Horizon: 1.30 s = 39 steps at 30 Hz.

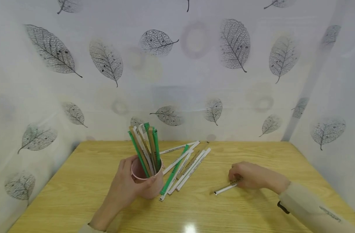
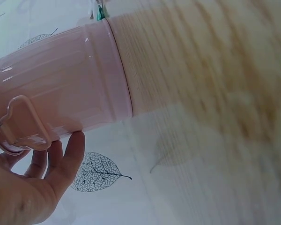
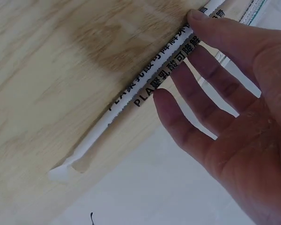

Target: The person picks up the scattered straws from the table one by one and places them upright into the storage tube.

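My left hand [image 1: 123,186] grips a pink metal cup [image 1: 152,190] by its side, thumb near the front and fingers behind. In the left wrist view, the fingers lie along the cup [image 2: 61,79] beside its wire handle [image 2: 44,129]. Several paper-wrapped straws [image 1: 149,152] in green, brown and white stand in it, leaning. To the right, my right hand [image 1: 250,174] pinches two wrapped straws close over the table. One is a white straw [image 3: 96,131], the other a brown straw [image 3: 145,96] alongside it, both printed with black lettering.
On the wooden table [image 1: 195,210], right of the cup, lies a loose pile of white, brown and green wrapped straws [image 1: 174,174]. A pale cloth with leaf prints [image 1: 195,74] hangs along the back and both sides of the table.
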Tool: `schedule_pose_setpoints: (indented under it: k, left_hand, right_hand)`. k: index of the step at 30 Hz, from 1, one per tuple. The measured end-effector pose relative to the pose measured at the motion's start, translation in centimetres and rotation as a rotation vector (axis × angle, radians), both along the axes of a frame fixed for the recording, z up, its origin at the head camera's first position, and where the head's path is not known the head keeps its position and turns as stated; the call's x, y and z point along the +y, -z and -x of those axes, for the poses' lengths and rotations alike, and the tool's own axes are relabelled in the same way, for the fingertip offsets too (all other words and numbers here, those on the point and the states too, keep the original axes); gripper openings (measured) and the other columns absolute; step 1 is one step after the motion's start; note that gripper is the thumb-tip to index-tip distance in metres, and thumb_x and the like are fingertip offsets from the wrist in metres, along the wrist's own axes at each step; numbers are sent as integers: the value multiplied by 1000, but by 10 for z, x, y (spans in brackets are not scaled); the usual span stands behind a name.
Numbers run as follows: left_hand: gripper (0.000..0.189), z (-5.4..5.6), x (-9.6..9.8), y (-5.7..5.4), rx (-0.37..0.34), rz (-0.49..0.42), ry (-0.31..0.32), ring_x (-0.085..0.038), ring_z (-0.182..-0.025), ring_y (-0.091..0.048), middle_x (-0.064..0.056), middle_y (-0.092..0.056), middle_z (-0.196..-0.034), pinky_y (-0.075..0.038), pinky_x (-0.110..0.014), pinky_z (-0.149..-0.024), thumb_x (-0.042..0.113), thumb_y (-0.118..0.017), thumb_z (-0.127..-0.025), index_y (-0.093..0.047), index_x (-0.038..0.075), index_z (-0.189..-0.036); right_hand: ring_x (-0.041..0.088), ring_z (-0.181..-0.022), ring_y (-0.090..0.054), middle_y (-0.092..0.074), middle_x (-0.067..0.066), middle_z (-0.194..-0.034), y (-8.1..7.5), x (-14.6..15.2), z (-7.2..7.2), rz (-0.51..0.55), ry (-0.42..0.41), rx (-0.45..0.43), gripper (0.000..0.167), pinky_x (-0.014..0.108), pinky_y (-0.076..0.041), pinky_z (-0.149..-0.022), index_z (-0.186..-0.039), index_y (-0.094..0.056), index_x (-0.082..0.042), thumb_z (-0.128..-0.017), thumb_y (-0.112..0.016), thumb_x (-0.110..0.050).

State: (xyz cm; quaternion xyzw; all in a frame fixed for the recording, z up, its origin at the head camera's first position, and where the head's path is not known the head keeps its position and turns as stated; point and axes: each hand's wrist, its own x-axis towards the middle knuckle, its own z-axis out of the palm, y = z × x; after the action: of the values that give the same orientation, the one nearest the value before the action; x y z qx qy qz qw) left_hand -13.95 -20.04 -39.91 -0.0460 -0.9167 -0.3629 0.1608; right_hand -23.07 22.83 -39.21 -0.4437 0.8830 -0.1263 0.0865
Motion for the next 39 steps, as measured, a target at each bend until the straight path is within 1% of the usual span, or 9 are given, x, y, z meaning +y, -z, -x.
schedule_pose_setpoints:
  k: [5, 9, 13, 16, 22, 25, 31, 34, 39]
  left_hand:
    - [88, 0, -1, 0, -2, -1, 1, -34, -115, -62, -16, -51, -130, -59, -49, -89, 57, -81, -80, -45, 8, -144]
    - [89, 0, 0, -1, -11, 9, -2, -34, -116, -62, -17, -51, -132, -58, -49, -90, 58, -81, -80, -45, 7, -144]
    - [90, 0, 0, -1, -20, 10, -3, -34, -117, -62, -17, -51, -133, -58, -50, -90, 59, -81, -80, -45, 7, -144]
    - [89, -1, -1, -2, -20, 2, -1, -34, -117, -62, -17, -50, -133, -58, -49, -90, 59, -81, -81, -45, 7, -144]
    - [87, -2, -7, -3, -6, -12, 1, -36, -116, -62, -18, -49, -132, -59, -48, -89, 54, -82, -81, -45, 6, -143]
    - [87, -2, -11, -3, -11, -16, 4, -37, -117, -62, -19, -48, -133, -59, -49, -90, 53, -82, -82, -44, 5, -144]
    - [86, -4, -19, -2, -8, -25, 8, -38, -117, -61, -19, -48, -133, -58, -49, -89, 49, -83, -83, -43, 5, -145]
    - [85, -5, -23, -4, -15, -28, 8, -38, -118, -61, -18, -47, -133, -58, -50, -90, 49, -83, -83, -43, 5, -145]
    - [86, -5, -26, -5, -36, -39, 17, -38, -120, -60, -17, -47, -134, -58, -50, -90, 50, -82, -84, -42, 7, -147]
  right_hand:
    - [-3, -67, -42, -55, -9, -76, 3, -13, 3, 17, 5, 62, 20, 18, -42, -60, -82, -69, -20, -84, -78, -1]
    - [-3, -68, -43, -56, -10, -76, 3, -19, 4, 26, 11, 84, 22, 18, -41, -60, -83, -69, -19, -83, -76, 1]
    - [0, -73, -55, -64, -8, -84, 1, -20, 2, 61, -9, 152, 19, 20, -50, -63, -91, -72, -17, -86, -75, 2]
    - [4, -79, -65, -70, -4, -91, -1, -20, 1, 132, -27, 247, 22, 21, -56, -67, -99, -74, -14, -87, -73, 5]
    - [7, -78, -66, -69, -1, -92, -9, -22, 4, 302, -65, 417, 37, 19, -55, -64, -116, -69, -6, -83, -74, 11]
    - [11, -80, -68, -69, 3, -95, -17, -24, 5, 384, -62, 422, 50, 19, -57, -63, -125, -63, -2, -80, -74, 16]
    - [21, -81, -72, -70, 9, -99, -34, -36, 4, 561, 7, 347, 61, 19, -58, -60, -136, -57, -1, -81, -74, 17]
    - [20, -80, -74, -71, 8, -95, -42, -45, 7, 679, 25, 327, 68, 19, -58, -58, -139, -55, -1, -78, -75, 20]
    - [13, -82, -74, -70, 12, -96, -58, -64, 8, 849, 31, 245, 75, 27, -61, -59, -145, -50, -2, -78, -72, 24]
